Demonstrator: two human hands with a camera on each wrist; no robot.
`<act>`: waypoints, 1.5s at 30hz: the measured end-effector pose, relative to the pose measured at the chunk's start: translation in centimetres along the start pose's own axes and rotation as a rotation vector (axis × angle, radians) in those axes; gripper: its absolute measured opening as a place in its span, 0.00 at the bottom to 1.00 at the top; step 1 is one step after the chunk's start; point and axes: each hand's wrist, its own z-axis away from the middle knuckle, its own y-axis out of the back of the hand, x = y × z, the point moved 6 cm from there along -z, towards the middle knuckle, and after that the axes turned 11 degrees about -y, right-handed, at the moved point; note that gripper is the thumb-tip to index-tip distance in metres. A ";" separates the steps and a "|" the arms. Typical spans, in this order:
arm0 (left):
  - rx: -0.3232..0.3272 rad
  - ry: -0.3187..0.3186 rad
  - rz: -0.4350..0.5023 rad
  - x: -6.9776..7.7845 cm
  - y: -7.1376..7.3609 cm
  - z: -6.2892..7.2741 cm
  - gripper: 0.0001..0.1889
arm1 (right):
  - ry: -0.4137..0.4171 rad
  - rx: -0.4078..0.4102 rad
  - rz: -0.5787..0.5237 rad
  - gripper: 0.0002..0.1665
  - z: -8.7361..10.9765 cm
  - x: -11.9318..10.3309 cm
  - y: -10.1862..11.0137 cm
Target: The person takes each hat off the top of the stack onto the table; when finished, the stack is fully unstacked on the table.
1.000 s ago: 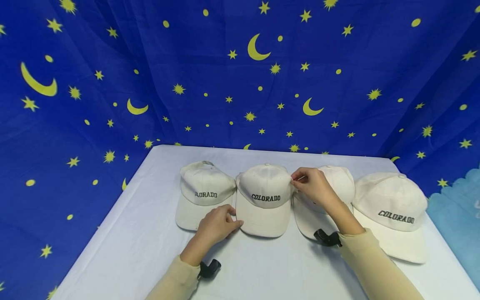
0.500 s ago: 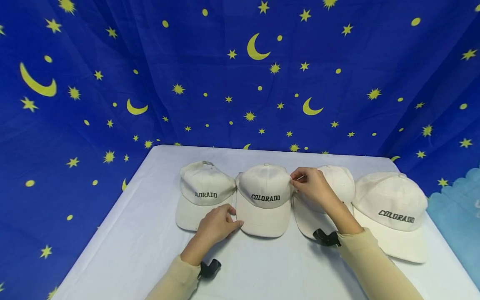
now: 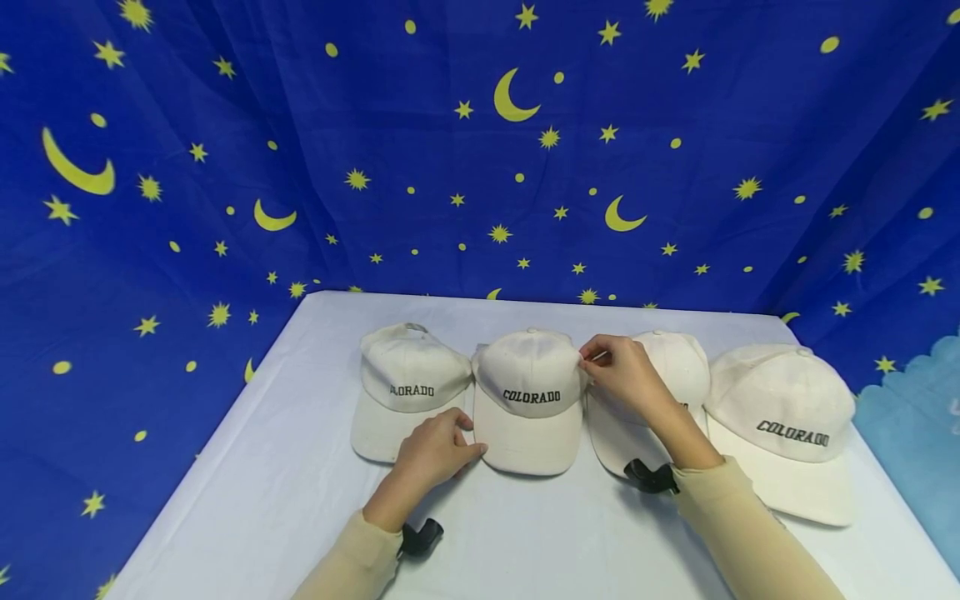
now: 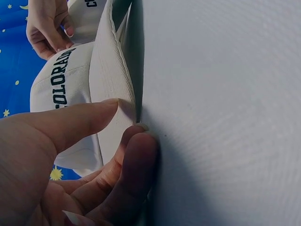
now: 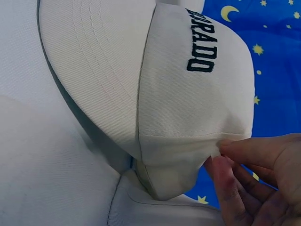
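The white baseball cap (image 3: 525,442) with COLORADO in dark letters, second from the left, lies between my hands with its brim toward me. My left hand (image 3: 433,450) pinches the left edge of its brim. The left wrist view shows the thumb on top of the brim (image 4: 110,70) and the fingers at its underside. On the other side, my right hand (image 3: 630,377) pinches the fabric of the crown. In the right wrist view, thumb and index finger gather a fold of the crown (image 5: 188,113).
Another white cap (image 3: 412,371) lies at the left, behind the left hand. Two more, a partly covered cap (image 3: 675,367) and an outer cap (image 3: 787,408), lie on the right. A white-covered table (image 3: 525,533) carries them, with a blue star-patterned curtain (image 3: 420,108) behind.
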 end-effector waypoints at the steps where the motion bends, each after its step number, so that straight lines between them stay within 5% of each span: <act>1: 0.001 0.000 0.001 0.0 0.0 0.0 0.20 | 0.002 0.003 0.002 0.03 0.0 0.0 0.0; 29: 0.007 -0.015 -0.016 0.3 0.2 0.5 0.22 | 0.027 0.078 0.003 0.06 0.4 -0.2 0.3; 39: 0.062 -0.001 -0.006 -0.5 2.3 2.0 0.22 | 0.180 0.207 0.003 0.07 1.6 -4.5 -0.6; 45: 0.133 0.008 0.022 -1.5 3.8 3.2 0.21 | 0.261 0.188 -0.051 0.06 1.8 -6.9 -2.7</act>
